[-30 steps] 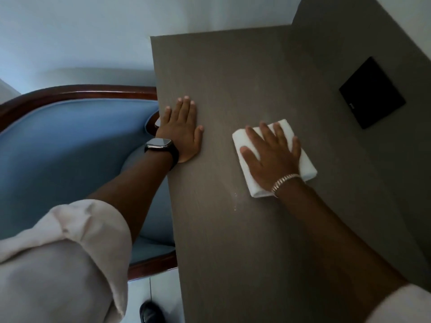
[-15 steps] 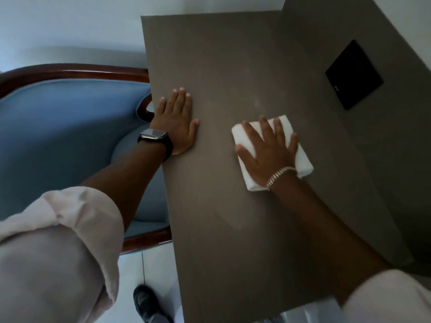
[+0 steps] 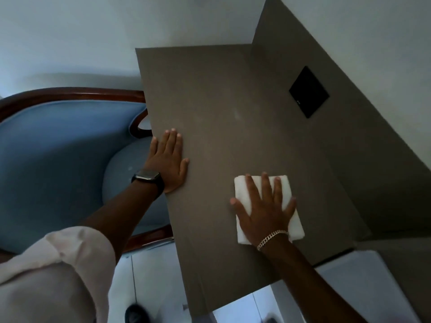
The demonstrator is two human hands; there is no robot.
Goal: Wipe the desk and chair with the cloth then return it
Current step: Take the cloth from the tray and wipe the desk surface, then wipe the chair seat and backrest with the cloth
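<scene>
My right hand (image 3: 264, 212) lies flat with fingers spread on the cloth (image 3: 283, 206), a white folded rectangle, thick and clean, lying on the near right part of the grey-brown desk (image 3: 210, 101). My left hand (image 3: 169, 160) presses open-palmed at the desk's left edge. Beyond it stands the blue chair (image 3: 58, 141).

Dim, bluish cast, wide-angle edge distortion
</scene>
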